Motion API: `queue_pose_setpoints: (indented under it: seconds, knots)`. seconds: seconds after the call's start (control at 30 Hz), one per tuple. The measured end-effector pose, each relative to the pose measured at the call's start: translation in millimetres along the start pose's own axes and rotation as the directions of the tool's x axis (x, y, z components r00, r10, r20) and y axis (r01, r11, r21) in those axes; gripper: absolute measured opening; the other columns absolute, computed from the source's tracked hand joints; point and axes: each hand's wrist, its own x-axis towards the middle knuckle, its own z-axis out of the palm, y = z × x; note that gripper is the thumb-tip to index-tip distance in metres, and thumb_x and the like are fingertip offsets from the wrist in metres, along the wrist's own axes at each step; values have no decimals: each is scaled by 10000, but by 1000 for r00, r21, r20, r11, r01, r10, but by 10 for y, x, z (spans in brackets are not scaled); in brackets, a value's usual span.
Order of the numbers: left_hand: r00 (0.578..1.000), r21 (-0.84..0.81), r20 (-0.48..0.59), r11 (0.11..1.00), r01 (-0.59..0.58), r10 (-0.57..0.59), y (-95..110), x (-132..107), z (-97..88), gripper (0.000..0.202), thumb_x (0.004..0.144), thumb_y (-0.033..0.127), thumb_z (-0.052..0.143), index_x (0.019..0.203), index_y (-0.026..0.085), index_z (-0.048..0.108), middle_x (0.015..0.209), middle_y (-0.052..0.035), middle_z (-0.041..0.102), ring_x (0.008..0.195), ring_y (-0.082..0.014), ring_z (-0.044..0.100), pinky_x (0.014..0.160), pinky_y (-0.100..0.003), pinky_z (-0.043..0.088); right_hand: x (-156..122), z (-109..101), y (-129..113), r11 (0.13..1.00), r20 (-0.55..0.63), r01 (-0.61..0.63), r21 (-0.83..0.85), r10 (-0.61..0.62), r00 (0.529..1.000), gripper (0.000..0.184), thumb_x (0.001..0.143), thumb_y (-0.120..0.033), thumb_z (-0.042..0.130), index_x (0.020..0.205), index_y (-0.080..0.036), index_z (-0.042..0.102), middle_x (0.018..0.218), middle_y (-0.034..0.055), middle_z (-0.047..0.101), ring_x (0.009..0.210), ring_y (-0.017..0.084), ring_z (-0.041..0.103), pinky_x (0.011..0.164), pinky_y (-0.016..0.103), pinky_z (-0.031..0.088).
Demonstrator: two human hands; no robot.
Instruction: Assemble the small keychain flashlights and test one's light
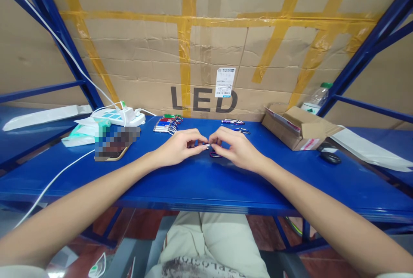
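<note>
My left hand (182, 146) and my right hand (234, 146) meet above the blue table, fingertips pinched together. Between them is a small silver metal part (208, 146), mostly covered by the fingers, so its exact kind cannot be made out. A dark purple carabiner clip (215, 154) shows just under my right fingers; whether it is joined to the silver part is hidden. Beyond my left hand lies a row of small metal tubes with carabiner clips (166, 125) in green, red, blue and silver. Past my right hand are a few purple and blue ones (232, 122).
On the left, a phone (118, 143), a tissue pack (87, 132) and a white power strip (119, 116) with cables lie on the table (193, 187). On the right are an open cardboard box (295, 128), a black mouse (330, 158) and a bottle (316, 98). Large cardboard (145, 63) stands behind.
</note>
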Motion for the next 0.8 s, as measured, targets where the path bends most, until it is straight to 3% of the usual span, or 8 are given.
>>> queue_pose_setpoints:
  seconds: [0.37,0.6,0.8]
  knots:
    - [1000,62,-1,998,-25,26,-33,-12,4,258,1072,391,660,1205,222,800,1008,-54,714,947,-204,615,852,-326,478,-5,11,13,997,-1,5,-73,-5,1000,95,1030,-141,620,1025,-231,588,1018,48,699,925,217,592,842,345,460]
    - [999,94,8,995,-35,34,-50,-16,5,245,1078,387,656,1202,233,799,1035,-54,733,949,-209,617,867,-341,475,-13,13,-10,997,20,12,-71,-11,1000,119,1029,-121,604,1047,-235,575,1041,51,697,941,222,569,841,336,443]
    - [998,129,14,990,-60,59,-66,-22,19,228,1085,369,651,1204,239,796,1029,-49,744,947,-213,621,867,-344,482,1,36,-11,998,21,-68,3,68,997,124,989,-117,599,1020,-236,583,984,21,677,847,187,563,783,308,425]
